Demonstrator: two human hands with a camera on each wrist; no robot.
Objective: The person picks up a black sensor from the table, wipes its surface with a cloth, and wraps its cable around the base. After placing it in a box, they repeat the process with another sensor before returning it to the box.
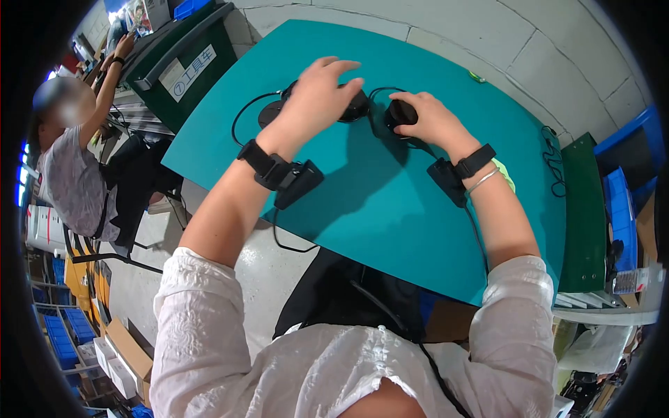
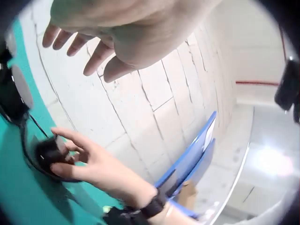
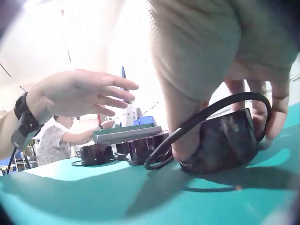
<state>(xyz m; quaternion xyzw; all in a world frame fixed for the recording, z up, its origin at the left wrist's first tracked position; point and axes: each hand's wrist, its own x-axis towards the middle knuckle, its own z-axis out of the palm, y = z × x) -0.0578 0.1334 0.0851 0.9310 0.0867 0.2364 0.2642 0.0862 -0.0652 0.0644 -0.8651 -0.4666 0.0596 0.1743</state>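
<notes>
White block wall (image 1: 474,35) with dark joint lines, behind a teal table (image 1: 390,219). Floor (image 1: 261,289) pale, glossy, reflecting light. To the left: dark green cart (image 1: 224,53) bearing a white label (image 1: 188,73); black-framed chair (image 1: 97,257); blue bins (image 1: 59,341); carton (image 1: 134,352). To the right: green cabinet (image 1: 585,223). Left wrist view: strong white glare (image 2: 276,161), thin red line (image 2: 257,83) higher up.

Logged one teal desk (image 1: 390,230): bore black cylindrical pieces (image 3: 97,153), grouped upright toward far side, curved cable (image 1: 235,124) beside; also carried small green item (image 1: 477,76) near far edge, looped black cord (image 1: 552,164) near right edge, yellow-green item (image 1: 506,175), partly hidden.
</notes>
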